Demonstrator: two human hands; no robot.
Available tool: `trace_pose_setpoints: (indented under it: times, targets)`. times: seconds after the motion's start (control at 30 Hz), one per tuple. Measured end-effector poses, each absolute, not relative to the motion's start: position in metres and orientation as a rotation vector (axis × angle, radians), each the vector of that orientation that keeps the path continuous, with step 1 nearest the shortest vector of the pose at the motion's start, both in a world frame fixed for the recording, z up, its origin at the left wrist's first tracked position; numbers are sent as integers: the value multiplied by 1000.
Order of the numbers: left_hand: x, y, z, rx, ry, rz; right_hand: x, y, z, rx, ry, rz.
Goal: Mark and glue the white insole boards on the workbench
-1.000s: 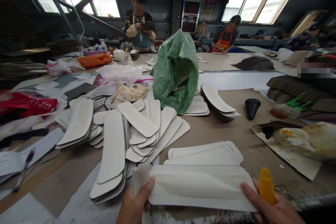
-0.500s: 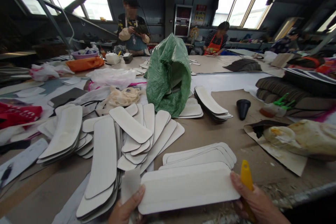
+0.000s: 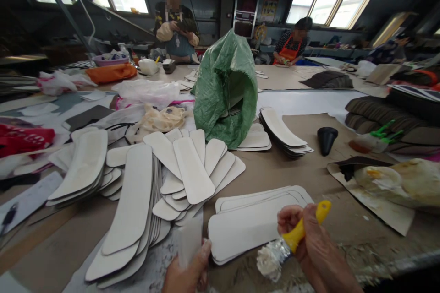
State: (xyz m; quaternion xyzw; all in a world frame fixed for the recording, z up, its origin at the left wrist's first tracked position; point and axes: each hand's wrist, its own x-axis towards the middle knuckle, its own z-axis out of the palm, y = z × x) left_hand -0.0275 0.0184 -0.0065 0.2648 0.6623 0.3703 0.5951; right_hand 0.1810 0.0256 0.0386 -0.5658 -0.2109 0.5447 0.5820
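My right hand (image 3: 316,238) grips a paintbrush (image 3: 302,229) by its yellow handle. The brush's head points down and left, its bristles caked with whitish paste. Between the fingers of my left hand (image 3: 189,265) is a small, thin, pale, see-through sheet (image 3: 190,240), held upright. Just beyond both hands lies a short stack of long white rounded panels (image 3: 244,226), its left end close to my left fingertips. Farther off, another white panel (image 3: 193,169) rests across a fanned-out pile of similar pieces.
More white panels (image 3: 129,201) are stacked at the left. A green sack (image 3: 220,87) stands at the middle, a black cone-shaped object (image 3: 326,140) to its right. A stained yellowish bag (image 3: 398,178) lies at the right. Co-workers (image 3: 177,32) are across the tables.
The panel held between my hands has left them; a panel now lies across the fanned pile. My right hand has turned the brush, bringing its bristles into view.
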Motion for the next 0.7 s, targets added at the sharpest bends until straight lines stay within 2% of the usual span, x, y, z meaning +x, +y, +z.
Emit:
trace_pose_setpoints:
  times: [0.3,0.5,0.7]
  targets:
    - [-28,28,-1,787,1453,769,140,42,20,-1371,-672,1465]
    - [-27,29,0,758,1426,787,146,43,23,-1617,-1038,1242]
    - [-28,29,-1,744,1422,771,148,42,31,-1663,-1097,1169]
